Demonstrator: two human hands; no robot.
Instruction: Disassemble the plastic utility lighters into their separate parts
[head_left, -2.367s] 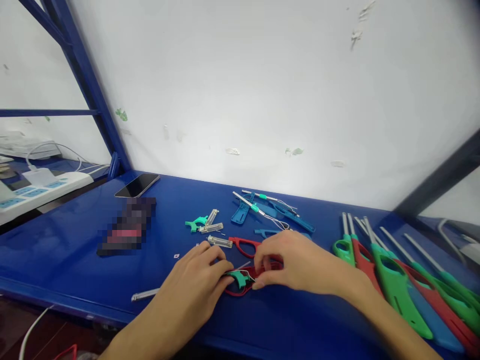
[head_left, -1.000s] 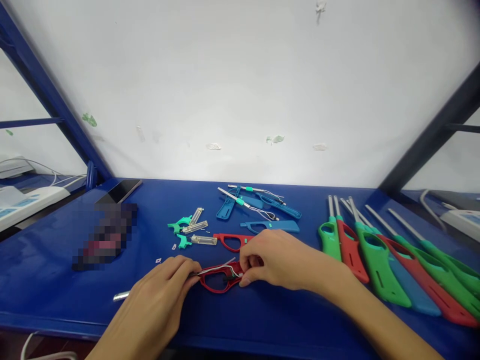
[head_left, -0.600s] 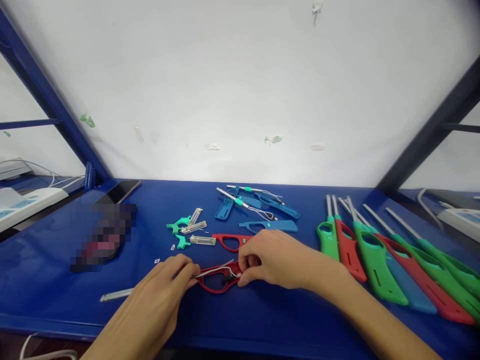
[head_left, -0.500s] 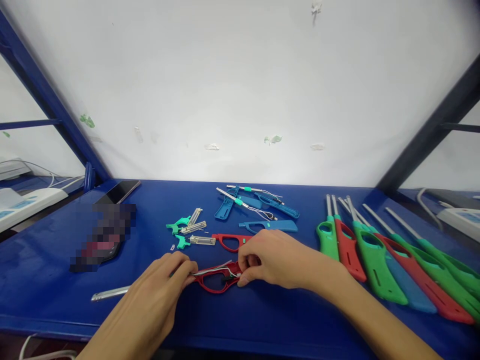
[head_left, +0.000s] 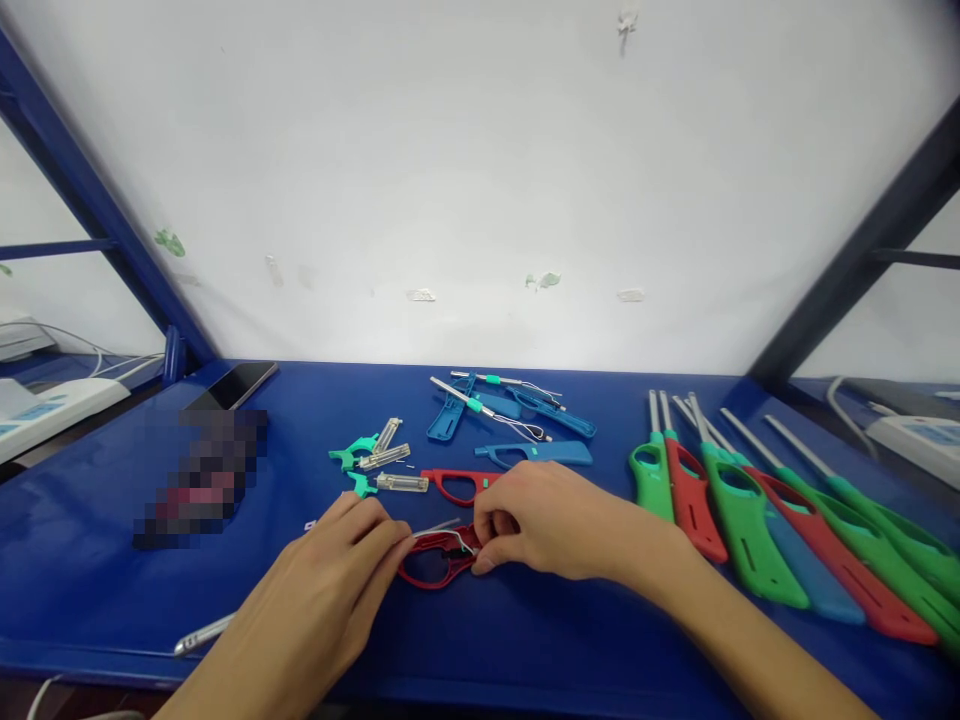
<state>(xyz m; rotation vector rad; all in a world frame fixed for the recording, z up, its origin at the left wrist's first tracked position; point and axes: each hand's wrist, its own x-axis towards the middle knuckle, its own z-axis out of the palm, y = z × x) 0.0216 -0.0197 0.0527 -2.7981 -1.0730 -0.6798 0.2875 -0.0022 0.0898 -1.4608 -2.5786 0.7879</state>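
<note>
A red lighter shell half [head_left: 426, 582] lies opened upward in front of me, with wires and a small black part inside it. At its handle end, my right hand [head_left: 536, 515] is closed, thumb and fingers pinching the shell. At the front end, my left hand [head_left: 337, 565] is closed around a metal lighter tube [head_left: 202, 635], whose tip sticks out to the left; the fingers hide its middle. A white wire [head_left: 466, 543] loops from the left fingertips toward the right hand. Just behind lies another red shell half [head_left: 454, 487], partly hidden by my right hand.
Clear fuel tanks [head_left: 401, 483] and green plastic pieces [head_left: 352, 455] lie behind my left hand. Blue shell parts [head_left: 555, 453] and wired tubes [head_left: 480, 405] are farther back. Several whole lighters [head_left: 757, 540] line the right side. A phone [head_left: 236, 385] lies at left.
My left hand has moved slightly right along the shell, and the tube's tip has swung toward the table's front edge. My right hand stays on the shell.
</note>
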